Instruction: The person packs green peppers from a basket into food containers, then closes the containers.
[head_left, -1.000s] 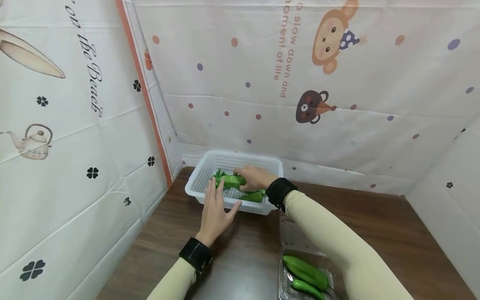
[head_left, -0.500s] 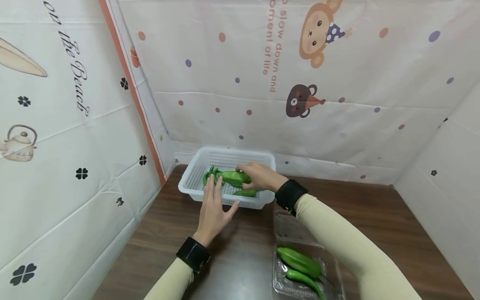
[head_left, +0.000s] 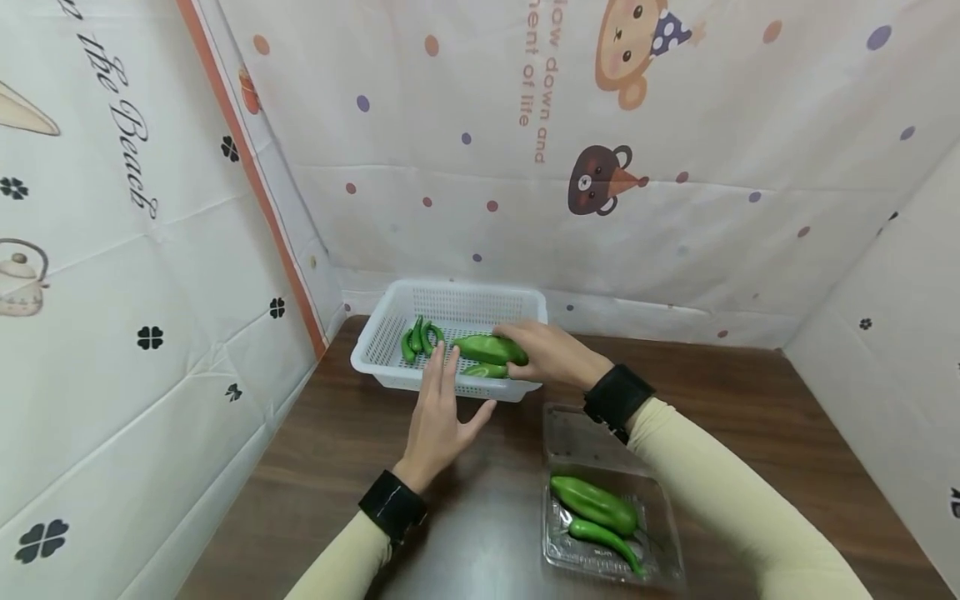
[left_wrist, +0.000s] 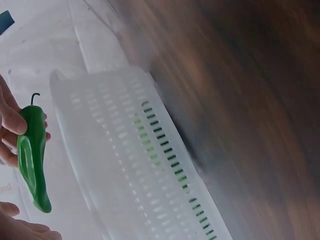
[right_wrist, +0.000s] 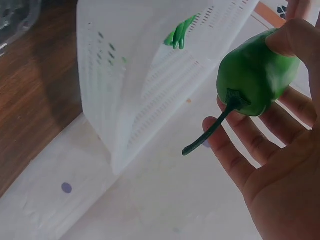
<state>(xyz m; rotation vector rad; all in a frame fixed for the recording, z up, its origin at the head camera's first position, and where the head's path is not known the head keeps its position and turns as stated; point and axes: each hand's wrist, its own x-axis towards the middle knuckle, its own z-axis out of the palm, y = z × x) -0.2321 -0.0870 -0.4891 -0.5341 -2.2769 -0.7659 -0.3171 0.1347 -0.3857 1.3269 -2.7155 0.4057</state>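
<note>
At the counter's (head_left: pixel 337 467) far left corner stands a white slotted plastic basket (head_left: pixel 465 300); above it the right hand (head_left: pixel 558 354) grasps a large green pepper (head_left: pixel 483 348), thumb on one side, fingers on the other, stem towards the right.

Over the last second this pepper has shifted towards the basket's right end; its tip no longer crowds the three small green chillies (head_left: pixel 417 335), now plainly seen at the left end; another green pepper (head_left: pixel 486 371) lies below it near the front wall, partly hidden. My reading is that the held pepper is now free of the others, though not yet let go.

The left hand (head_left: pixel 438 425) has stayed at the basket's front, fingers straight, gripping nothing; whether it touches the rim I cannot tell.

Farther from the counter's far edge lies a clear plastic box (head_left: pixel 570 560), lid (head_left: pixel 581 437) laid back; it contains a big green pepper (head_left: pixel 596 506) and a slim chilli (head_left: pixel 606 539), both untouched.
</note>
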